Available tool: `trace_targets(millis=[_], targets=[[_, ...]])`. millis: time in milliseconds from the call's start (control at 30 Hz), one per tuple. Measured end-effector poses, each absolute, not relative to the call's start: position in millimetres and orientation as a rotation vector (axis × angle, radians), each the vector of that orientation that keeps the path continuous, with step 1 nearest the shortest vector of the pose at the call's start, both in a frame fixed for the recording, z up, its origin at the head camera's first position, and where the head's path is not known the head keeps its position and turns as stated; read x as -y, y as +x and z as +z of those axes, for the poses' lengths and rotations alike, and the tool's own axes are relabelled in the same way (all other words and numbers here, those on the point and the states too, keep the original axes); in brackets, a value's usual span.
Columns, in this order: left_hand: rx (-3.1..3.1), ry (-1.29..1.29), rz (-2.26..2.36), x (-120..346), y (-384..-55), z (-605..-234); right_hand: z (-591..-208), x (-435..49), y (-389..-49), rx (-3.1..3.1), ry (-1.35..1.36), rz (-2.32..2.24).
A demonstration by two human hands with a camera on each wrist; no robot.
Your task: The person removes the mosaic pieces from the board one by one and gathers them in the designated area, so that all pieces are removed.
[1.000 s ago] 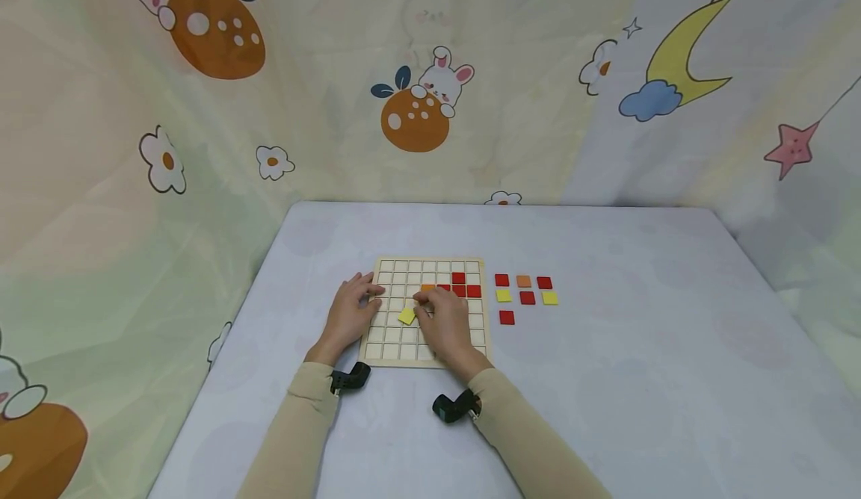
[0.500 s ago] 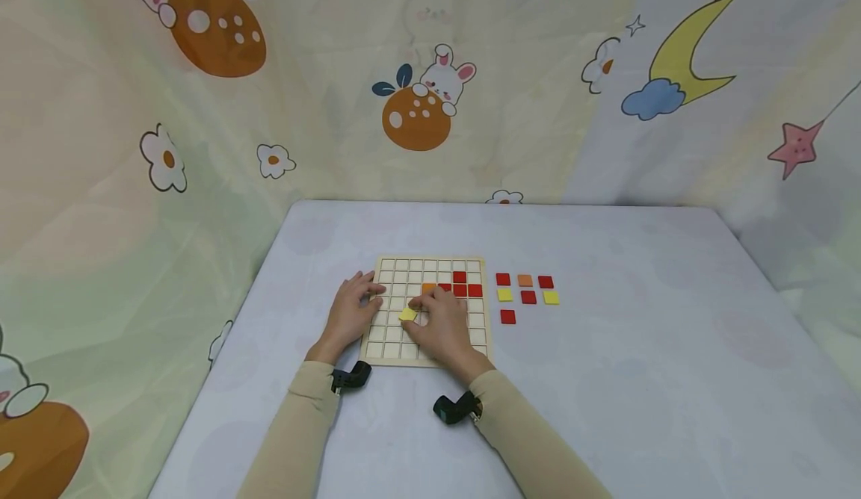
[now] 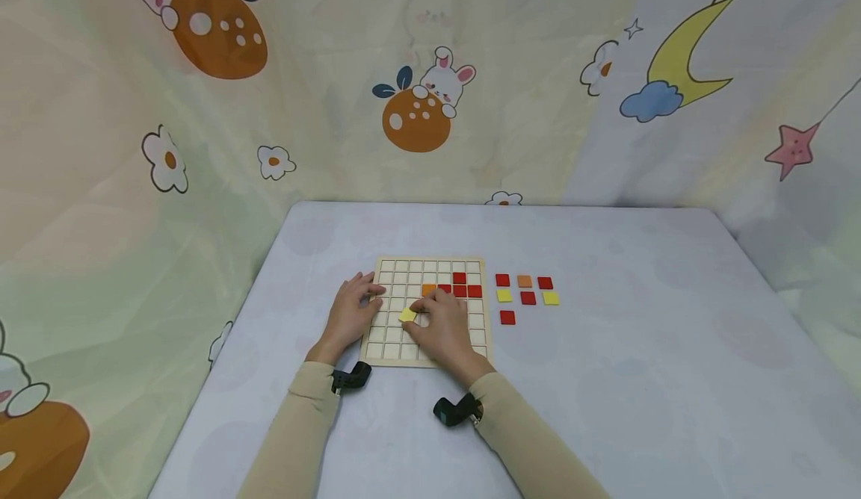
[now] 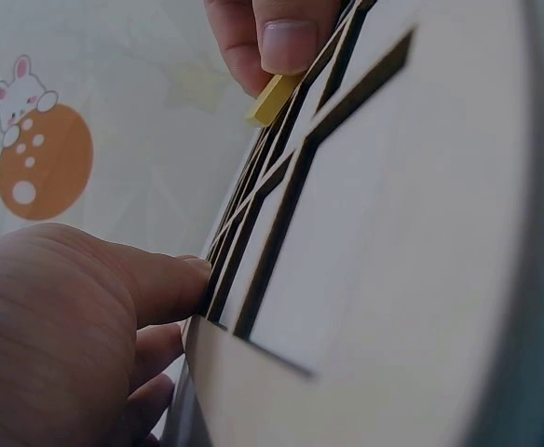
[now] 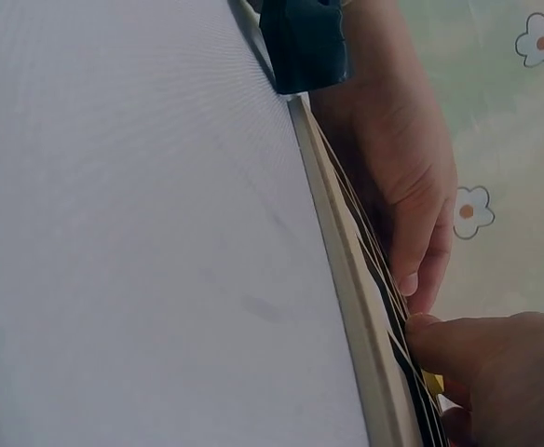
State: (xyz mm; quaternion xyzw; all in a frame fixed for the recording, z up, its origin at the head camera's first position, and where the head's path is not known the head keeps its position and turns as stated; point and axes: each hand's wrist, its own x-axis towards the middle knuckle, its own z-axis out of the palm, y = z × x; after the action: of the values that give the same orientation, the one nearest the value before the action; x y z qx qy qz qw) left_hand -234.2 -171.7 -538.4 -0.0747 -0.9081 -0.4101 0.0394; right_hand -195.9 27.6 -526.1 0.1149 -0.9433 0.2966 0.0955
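A square wooden grid board (image 3: 397, 362) lies on the table. At its left edge rests my left hand (image 3: 348, 312), the thumb (image 4: 174, 279) lying straight on the border in the left wrist view. My right hand (image 3: 445, 327) pinches a small yellow square tile (image 3: 406, 314) between thumb and index finger, low over the cells left of the board's middle. The tile sits turned at an angle to the grid lines. In the right wrist view only a sliver of the yellow tile (image 5: 433, 383) shows below the thumb. An orange tile (image 3: 428, 290) and several red tiles (image 3: 460, 290) fill cells farther back.
To the right of the board, loose red tiles (image 3: 507, 317), yellow tiles (image 3: 551, 299) and an orange tile (image 3: 524, 281) lie spread in loose rows on the white table (image 3: 639, 335). A patterned cloth (image 3: 323, 110) hangs behind the table.
One second ago the right thumb was hidden and the yellow tile showed beyond the fingers. Now thumb and index finger straddle the tile. The left hand has stayed in place.
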Motion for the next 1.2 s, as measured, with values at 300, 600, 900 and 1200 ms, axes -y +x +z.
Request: trace_targets(millis=[300,600,900,1200], targets=[[2.794,-0.233,-1.24,171.6,-233.7,-538.1,-529.1,-28.1,-195.0,2.763,0.399,0.902],[2.789,-0.239,-1.243,171.8,-233.9,-538.1,-527.0,-27.2,-192.6,2.793,0.45,0.902],[2.793,-0.237,-1.246,171.4,-233.5,-537.9,-526.5,-28.5,-192.5,2.775,0.464,0.892],[2.793,-0.239,-1.242,171.6,-233.5,-537.1,-526.4,-27.8,-192.3,2.799,0.484,0.919]])
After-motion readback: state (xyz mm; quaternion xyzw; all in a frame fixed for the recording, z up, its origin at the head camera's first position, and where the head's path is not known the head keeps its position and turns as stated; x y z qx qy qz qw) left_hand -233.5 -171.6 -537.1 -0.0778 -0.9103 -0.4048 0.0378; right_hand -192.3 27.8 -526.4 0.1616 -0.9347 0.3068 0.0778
